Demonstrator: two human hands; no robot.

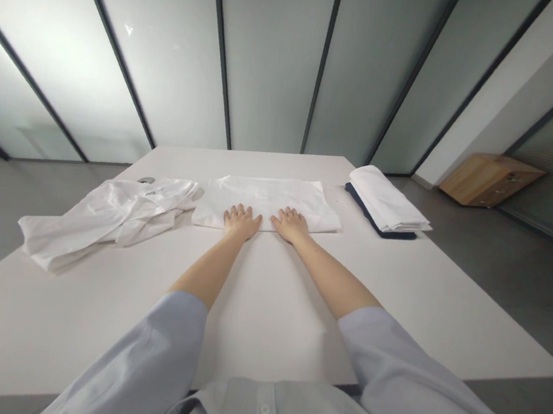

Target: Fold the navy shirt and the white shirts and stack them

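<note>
A folded white cloth (268, 192) lies flat in a wide rectangle on the white table (273, 314). My left hand (242, 221) rests palm down on its near edge, fingers spread. Beside it, a short gap to the right, my right hand (290, 225) presses on the same edge with its fingers also spread. Neither hand grips anything. To the left lies a crumpled white garment (119, 214), loosely heaped and apart from the folded cloth.
At the table's right edge sits a stack of folded white cloth (391, 201) on top of a dark folded cloth (394, 234). A small grey disc (147, 180) shows behind the crumpled garment. Beyond stand frosted glass panels (274, 59) and a wooden cabinet (486, 179).
</note>
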